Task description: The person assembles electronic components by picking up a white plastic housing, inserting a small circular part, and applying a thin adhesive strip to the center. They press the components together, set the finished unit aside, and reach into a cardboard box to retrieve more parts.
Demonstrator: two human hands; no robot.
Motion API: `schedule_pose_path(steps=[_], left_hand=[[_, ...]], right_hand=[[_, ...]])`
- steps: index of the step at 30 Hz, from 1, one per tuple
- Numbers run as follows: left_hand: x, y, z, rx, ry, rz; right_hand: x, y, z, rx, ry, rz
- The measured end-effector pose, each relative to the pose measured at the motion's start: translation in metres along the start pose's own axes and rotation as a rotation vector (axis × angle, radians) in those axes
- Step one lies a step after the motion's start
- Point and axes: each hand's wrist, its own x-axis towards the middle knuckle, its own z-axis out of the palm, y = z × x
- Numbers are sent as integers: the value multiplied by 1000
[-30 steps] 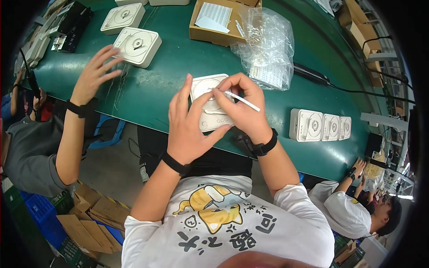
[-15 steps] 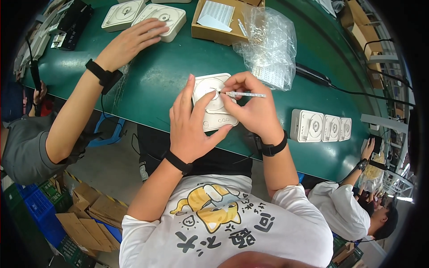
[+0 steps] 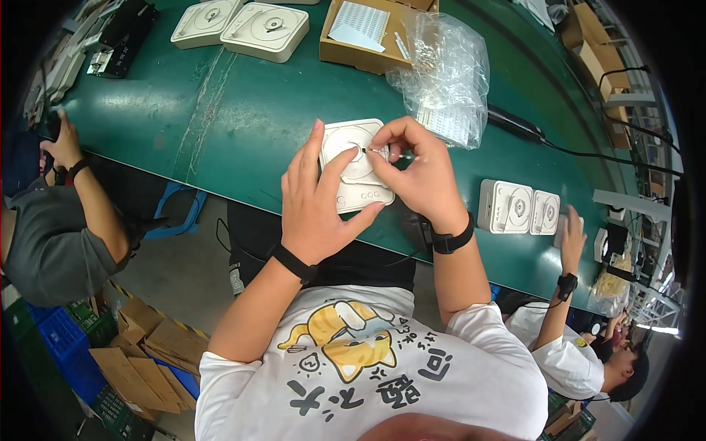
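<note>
On the green table before me lies a white, rounded-square CD player [image 3: 368,197] with a round recess and small round buttons. My left hand [image 3: 312,202] rests over its left side, fingers spread, with the index fingertip near the hub and the thumb along the near edge. Thumb and fingers of my right hand [image 3: 415,165] pinch a narrow pale strip [image 3: 398,155], seen nearly edge-on. Its inner end is close to a small dark spot at the hub. My fingertips partly hide the contact there.
Similar white players stand at the upper left [image 3: 265,32] and right [image 3: 510,207]. Beyond my hands are a cardboard box [image 3: 356,55] with sheets, a clear plastic bag [image 3: 448,66] and a black cabled tool [image 3: 515,123]. A co-worker's hand [image 3: 573,239] touches a player at right.
The strip in my right hand has turned nearly edge-on. The left co-worker's hand has left the far player and drawn back. The right co-worker's hand has reached onto the row's end player.
</note>
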Motion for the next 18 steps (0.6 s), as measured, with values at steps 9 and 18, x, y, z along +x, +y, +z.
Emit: schedule_pose_path(steps=[9,18], left_hand=[[-1,0,0,6,-4,10],[0,0,-1,2,2,12]], right_hand=[[0,-1,7,-25,40,60],[1,-2,-2,-113,13,-103]])
